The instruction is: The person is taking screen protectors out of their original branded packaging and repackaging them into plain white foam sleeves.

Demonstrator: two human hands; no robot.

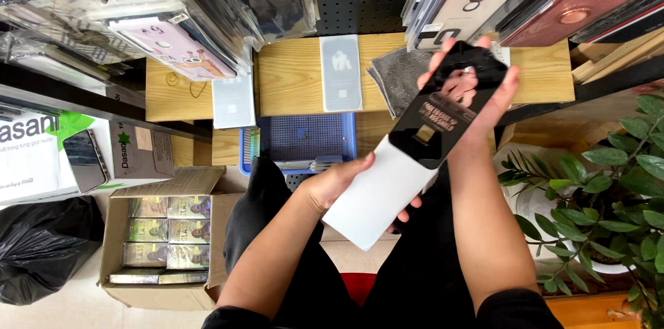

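Observation:
My left hand (342, 180) grips a flat white sleeve (377, 197) by its lower end, just above my lap. A black glossy flat pack (446, 104) sticks halfway out of the sleeve's upper end. My right hand (484, 97) holds that black pack from behind, fingers wrapped around its top and right edge. Both are held tilted, above the front of a low wooden shelf (290, 76).
On the wooden shelf lie a grey flat pack (340, 71), a white pack (233, 101) and a grey cloth (401, 76). A blue mesh basket (304, 139) sits below. Hanging phone cases (207, 17) fill the back. Cardboard box of packs (166, 235) left, potted plant (609, 190) right, black bag (41, 246).

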